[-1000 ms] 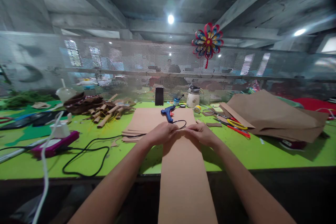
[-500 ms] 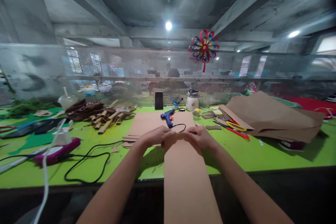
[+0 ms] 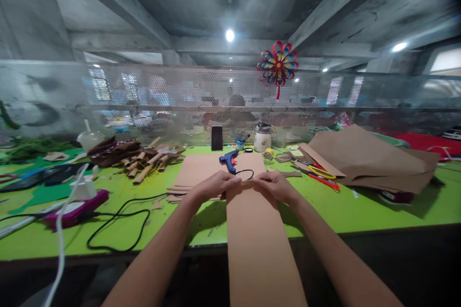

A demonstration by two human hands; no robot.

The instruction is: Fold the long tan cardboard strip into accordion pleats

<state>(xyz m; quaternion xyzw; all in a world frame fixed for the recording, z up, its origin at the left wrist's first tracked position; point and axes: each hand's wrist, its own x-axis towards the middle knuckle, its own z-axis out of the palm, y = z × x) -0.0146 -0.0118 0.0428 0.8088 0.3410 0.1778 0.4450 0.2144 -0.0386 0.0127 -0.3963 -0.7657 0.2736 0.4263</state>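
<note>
Over the worktop (image 3: 334,211), the left hand (image 3: 217,184) and right hand (image 3: 276,185) still pinched the brown strip (image 3: 262,244) at its far end, a plainer lip (image 3: 247,183) suggesting folding had advanced.

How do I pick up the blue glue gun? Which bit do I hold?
I'd hold the glue gun by its handle, coming down from the near side. It lies on the brown sheets with the handle slanting back toward the person, so that end is probably easiest. The red trigger sits on its right side, and a black cord loops near the handle's end.
</note>
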